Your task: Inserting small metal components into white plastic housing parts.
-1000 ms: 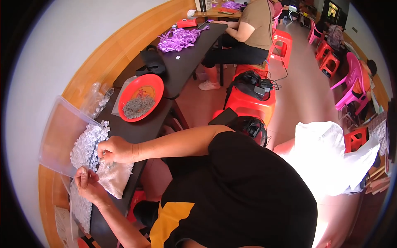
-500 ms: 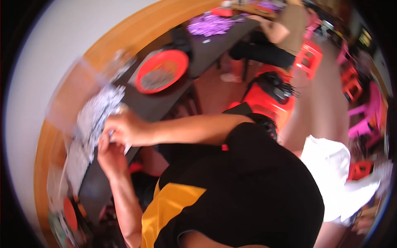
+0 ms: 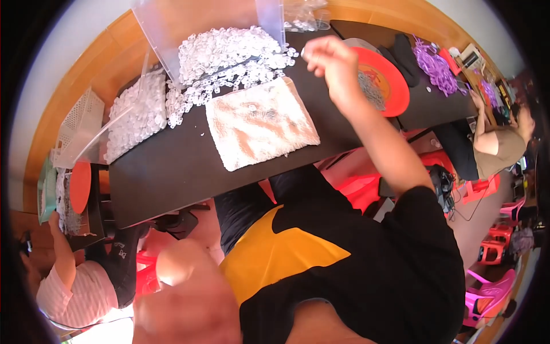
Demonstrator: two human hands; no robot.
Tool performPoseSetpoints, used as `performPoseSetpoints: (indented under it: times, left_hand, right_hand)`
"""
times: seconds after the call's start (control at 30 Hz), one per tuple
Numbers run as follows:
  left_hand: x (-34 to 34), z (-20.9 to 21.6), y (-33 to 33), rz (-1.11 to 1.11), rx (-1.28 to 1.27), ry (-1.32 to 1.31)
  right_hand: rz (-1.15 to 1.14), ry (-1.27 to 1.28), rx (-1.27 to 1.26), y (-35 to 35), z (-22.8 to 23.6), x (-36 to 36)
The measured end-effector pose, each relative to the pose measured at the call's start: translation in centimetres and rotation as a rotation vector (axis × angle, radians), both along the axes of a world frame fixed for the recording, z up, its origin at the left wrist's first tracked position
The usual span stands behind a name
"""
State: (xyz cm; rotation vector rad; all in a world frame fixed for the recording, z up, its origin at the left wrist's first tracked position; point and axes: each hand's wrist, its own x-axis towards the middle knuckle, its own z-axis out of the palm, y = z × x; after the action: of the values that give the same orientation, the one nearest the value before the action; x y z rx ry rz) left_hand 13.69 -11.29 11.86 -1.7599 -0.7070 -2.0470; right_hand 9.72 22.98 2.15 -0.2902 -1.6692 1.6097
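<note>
My right hand [image 3: 332, 66] is over the far side of the dark table, between a heap of small white plastic pieces [image 3: 229, 54] and a red round tray [image 3: 395, 86]. Its thumb and forefinger are pinched together on a small white plastic piece [image 3: 303, 52], only partly visible. Close below the view, my left hand [image 3: 186, 309] is raised away from the table, large and blurred, with its fingers not clearly shown. On the table in front of me lies a pale fluffy towel [image 3: 258, 129] with a few tiny metallic bits on it.
A clear plastic bin [image 3: 154, 40] backs the heap; another white pile [image 3: 137, 114] lies at left. Small grey metal parts fill part of the red tray. Purple pieces [image 3: 438, 69] lie at far right. People sit at left [image 3: 80, 292] and right [image 3: 504, 149].
The view has swung round, bringing the towel and table front into sight. My hands, together earlier, are now apart: the right is over the table, the left raised close to the view.
</note>
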Motion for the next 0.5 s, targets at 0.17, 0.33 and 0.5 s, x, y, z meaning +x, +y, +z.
performPoseSetpoints:
  times: [0.17, 0.33, 0.5]
  left_hand:
    - [-1.7, 2.9, 2.4, 0.128, 0.506, -0.017]
    - [-2.6, -0.1, 1.0, 0.382, 0.641, 0.047]
    - [-2.0, -6.7, 3.7, 0.371, -0.100, 0.079]
  right_hand:
    - [-0.082, 0.047, 0.070, 12.6, 2.4, -12.9]
    - [-0.141, -0.080, 0.337, 31.7, 0.9, -17.8]
    - [0.579, 0.292, -0.183, 17.3, -2.2, -15.9]
